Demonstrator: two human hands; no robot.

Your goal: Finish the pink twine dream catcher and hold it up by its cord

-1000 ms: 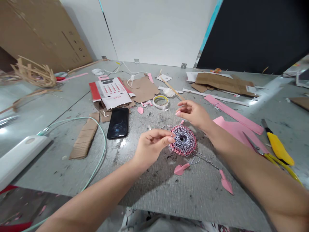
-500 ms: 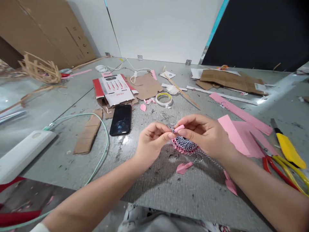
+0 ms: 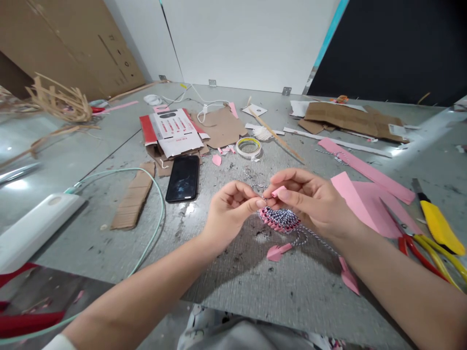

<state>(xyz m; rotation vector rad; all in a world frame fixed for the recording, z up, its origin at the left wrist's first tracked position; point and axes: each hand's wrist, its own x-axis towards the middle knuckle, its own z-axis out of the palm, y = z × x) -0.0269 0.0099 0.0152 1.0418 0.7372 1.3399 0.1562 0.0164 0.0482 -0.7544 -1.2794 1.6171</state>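
My left hand (image 3: 235, 206) pinches a thin black-and-white cord near its end, with thumb and forefinger pressed together. Close against it, my right hand (image 3: 310, 199) holds a small rolled pink paper piece (image 3: 278, 191) between thumb and fingers. Under the hands lies a fan-shaped piece of wound black-and-white cord (image 3: 279, 217) with a pink edge, partly hidden by my right hand. Cord tails run from it toward a pink paper leaf shape (image 3: 278, 252) and another pink paper leaf (image 3: 349, 277) near the front of the table.
Scissors (image 3: 410, 236), a yellow utility knife (image 3: 440, 223) and pink paper (image 3: 359, 204) lie at the right. A phone (image 3: 183, 179), tape roll (image 3: 248, 148), flattened box (image 3: 175, 131) and cardboard strip (image 3: 133, 199) lie left and behind. A white power strip (image 3: 40, 231) with a green cable sits far left.
The rolled pink paper has shifted slightly to the right with my right hand, whose fingers have moved a little apart from the left. My left hand stays nearly in place.
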